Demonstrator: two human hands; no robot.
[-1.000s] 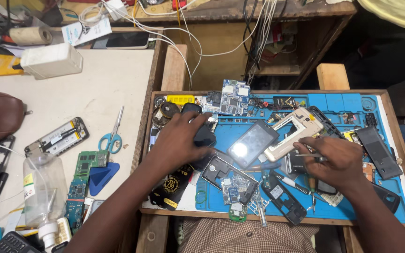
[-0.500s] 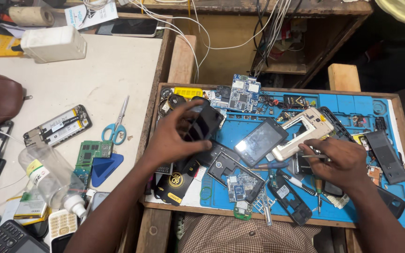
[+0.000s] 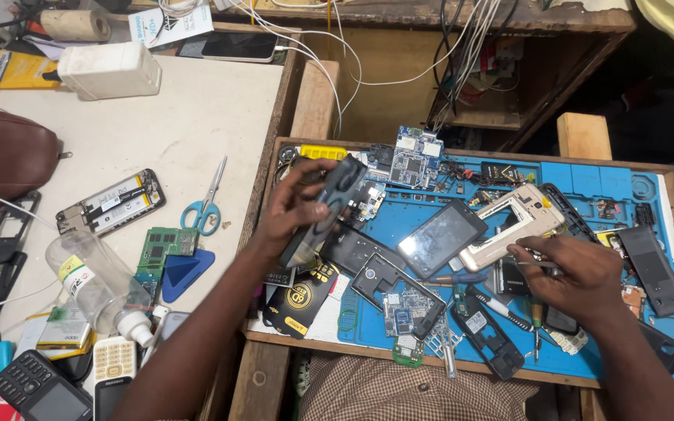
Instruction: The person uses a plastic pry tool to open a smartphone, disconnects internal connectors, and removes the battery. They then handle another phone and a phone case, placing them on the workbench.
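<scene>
Left hand [image 3: 294, 210] grips a dark tool [image 3: 325, 210]; right hand [image 3: 575, 273] pinches tweezers [image 3: 540, 263].
Both over the blue mat [image 3: 579, 179]; touchscreen phone [image 3: 440, 238] at the tweezers' nine o'clock.

1. A dark, unlit touchscreen panel [image 3: 440, 238] lies tilted at the centre of the blue work mat [image 3: 587, 181].
2. A black packet with a gold round emblem [image 3: 299, 296] sits at the mat's near left edge (partly under the forearm).
3. A yellow flat package [image 3: 11, 68] rests at the far left of the white table [image 3: 196, 117].
4. A clear plastic bottle [image 3: 91, 284] with a white, red and yellow label lies on its side.
5. Two keypad phones, one black [image 3: 40, 387], one white [image 3: 113, 366], show small dark screens at the near left.
</scene>
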